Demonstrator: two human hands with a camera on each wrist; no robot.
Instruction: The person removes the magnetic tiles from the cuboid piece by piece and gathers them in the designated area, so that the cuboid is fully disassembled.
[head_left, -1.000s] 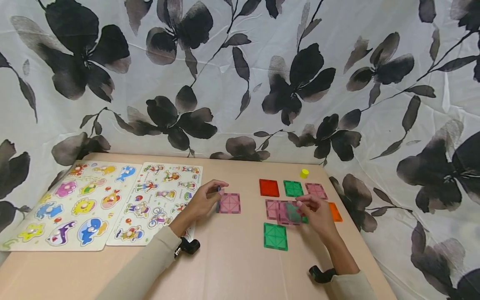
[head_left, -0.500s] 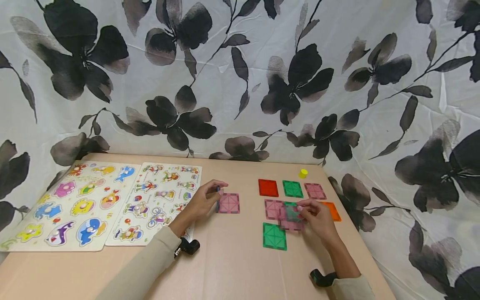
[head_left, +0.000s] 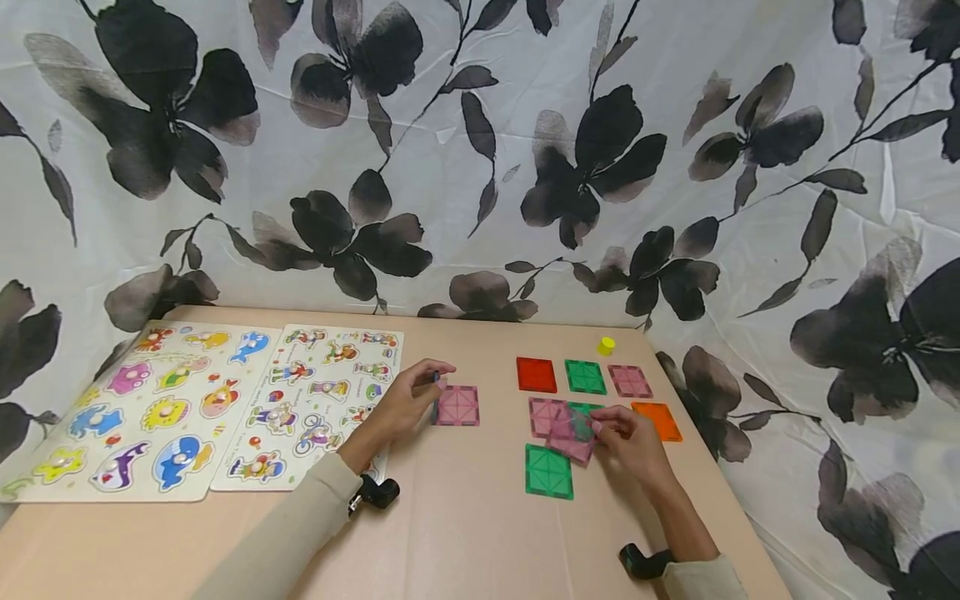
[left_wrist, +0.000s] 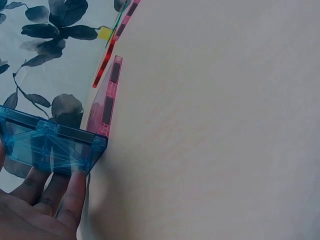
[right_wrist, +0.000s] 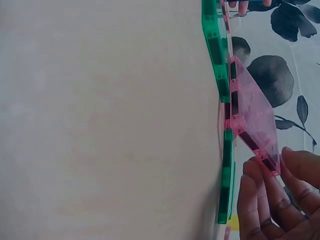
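Observation:
My left hand (head_left: 401, 402) grips a blue magnetic tile (left_wrist: 45, 145), standing on edge in the left wrist view and mostly hidden by the fingers in the head view. Beside it a pink tile (head_left: 460, 406) lies on the table. My right hand (head_left: 639, 443) pinches another pink tile (right_wrist: 257, 107) by one corner between thumb and fingers. That tile is turned askew and partly covers a flat pink tile (head_left: 542, 417) and a green tile (head_left: 582, 410). Whether it touches them, I cannot tell. Just in front lies a larger-looking green tile (head_left: 549, 472).
Behind the right hand lie a red tile (head_left: 536, 375), a green tile (head_left: 585, 377), a pink tile (head_left: 630, 382) and an orange tile (head_left: 660, 422). A small yellow cylinder (head_left: 606, 346) stands farther back. Two picture boards (head_left: 225, 450) cover the table's left side, near my left arm.
The pink tile in my right hand has turned and shifted slightly left. The right hand has dropped a little, showing more of the orange tile. My left hand has stayed put.

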